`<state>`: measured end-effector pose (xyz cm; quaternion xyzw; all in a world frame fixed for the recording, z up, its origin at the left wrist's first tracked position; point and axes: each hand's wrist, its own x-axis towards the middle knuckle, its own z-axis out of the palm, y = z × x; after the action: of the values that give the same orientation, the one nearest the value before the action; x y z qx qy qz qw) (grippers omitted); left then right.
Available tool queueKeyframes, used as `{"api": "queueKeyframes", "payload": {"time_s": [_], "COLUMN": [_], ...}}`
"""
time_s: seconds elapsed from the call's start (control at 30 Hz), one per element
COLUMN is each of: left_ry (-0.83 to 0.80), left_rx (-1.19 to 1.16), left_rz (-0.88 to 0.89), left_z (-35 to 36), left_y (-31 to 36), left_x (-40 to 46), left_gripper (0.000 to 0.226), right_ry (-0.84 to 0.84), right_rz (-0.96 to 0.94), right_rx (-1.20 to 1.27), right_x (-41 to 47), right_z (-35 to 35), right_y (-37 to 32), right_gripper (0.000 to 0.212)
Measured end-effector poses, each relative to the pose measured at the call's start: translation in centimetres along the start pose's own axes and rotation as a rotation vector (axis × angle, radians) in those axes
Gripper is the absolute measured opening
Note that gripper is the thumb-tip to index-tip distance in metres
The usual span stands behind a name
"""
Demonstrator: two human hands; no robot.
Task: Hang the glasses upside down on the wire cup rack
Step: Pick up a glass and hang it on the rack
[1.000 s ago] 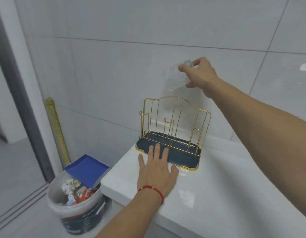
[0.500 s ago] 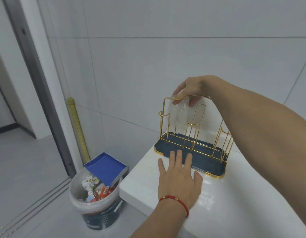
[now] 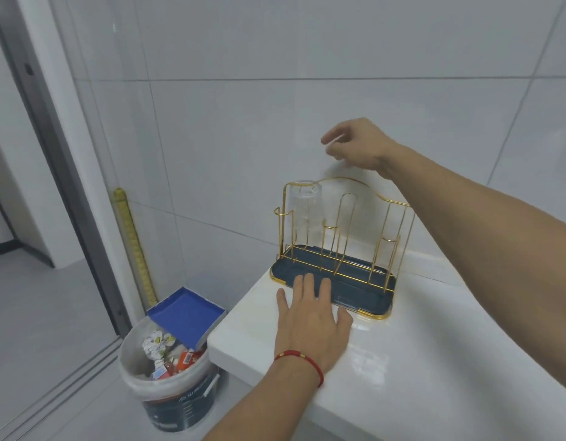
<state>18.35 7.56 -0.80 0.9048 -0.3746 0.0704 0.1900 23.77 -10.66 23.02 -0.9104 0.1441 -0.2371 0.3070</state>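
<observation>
**One glass on the rack, both hands empty**

While the left hand (image 3: 310, 326) lies flat on the white desk (image 3: 434, 361), fingers spread and their tips touching the front edge of the dark blue tray (image 3: 364, 300), the right hand (image 3: 354, 144) hangs in the air above the gold wire cup rack (image 3: 348, 230), clear of it. Its grip is loosely apart, fingers curled and holding nothing. A clear glass (image 3: 302, 205) sits upside down over the leftmost tall wire loop at the back of the rack, base up, near the top of the frame. The other loops and the short pegs in front carry nothing. The rack stands in the tray at the far left end of the desk, close to the tiled wall (image 3: 275, 122). A red string bracelet (image 3: 302, 359) circles the left wrist. On the floor, left of the desk, a white bucket (image 3: 167, 386) holds scraps and wrappers, with a blue box lid (image 3: 186, 316) tilted across its rim. A yellow strip (image 3: 133, 246) runs up the wall corner beside the door frame
</observation>
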Motion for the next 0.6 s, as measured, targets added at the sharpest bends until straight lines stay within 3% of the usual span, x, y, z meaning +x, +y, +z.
{"api": "queueKeyframes", "payload": {"time_s": [0.1, 0.23, 0.47, 0.6], "left_ry": [0.079, 0.127, 0.218, 0.224], "left_rx": [0.001, -0.044, -0.174, -0.362], "left_rz": [0.016, 0.069, 0.272, 0.403], "left_z": [-0.1, -0.8, -1.9, -0.7], "left_y": [0.0, 0.3, 3.2, 12.5], "left_x": [-0.3, -0.5, -2.3, -4.0], "left_gripper": [0.056, 0.049, 0.024, 0.019], "right_ry": [0.306, 0.438, 0.246, 0.356], "right_rz": [-0.217, -0.322, 0.15, 0.321], "right_rx": [-0.018, -0.079, -0.258, -0.214], "right_x": [-6.2, -17.3, -35.4, -40.8], "right_z": [-1.9, -2.2, -0.7, -3.4], "right_y": [0.7, 4.8, 15.9, 18.6], "right_gripper": [0.031, 0.03, 0.03, 0.027]}}
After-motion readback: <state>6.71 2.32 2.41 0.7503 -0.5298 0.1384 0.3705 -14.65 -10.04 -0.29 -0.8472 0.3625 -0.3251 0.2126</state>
